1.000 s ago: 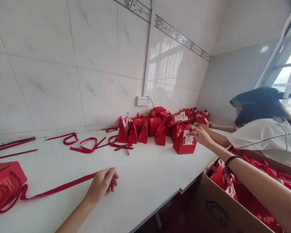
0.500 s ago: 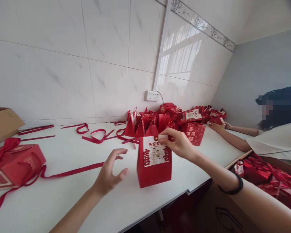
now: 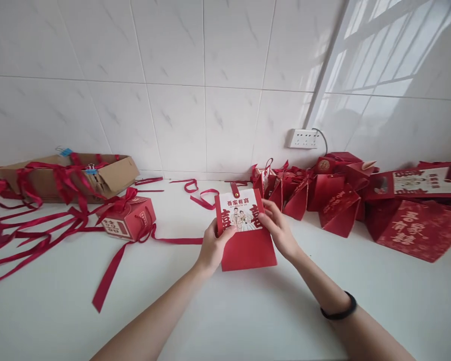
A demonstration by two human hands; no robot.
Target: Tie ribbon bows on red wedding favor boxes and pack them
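Note:
Between my two hands is a red gift box with a white printed flap showing a couple, closed at the top by a small strap with a gold snap. My left hand grips its left side, the thumb lying on the printed front. At the right side, my right hand holds the upper edge with its fingers bent round it. The box leans back slightly over the white table; I cannot tell whether its base touches. To the left stands a red box with a ribbon bow.
Several red gift boxes crowd the right side along the tiled wall. At the back left, ribbons hang over an open cardboard box with clips. More ribbon strands lie across the table's left. A power strip is on the wall.
My view has swung left, and the co-worker is out of sight. My left hand, open before, has taken hold of the box's left side. My right hand has moved from its top to its right side.

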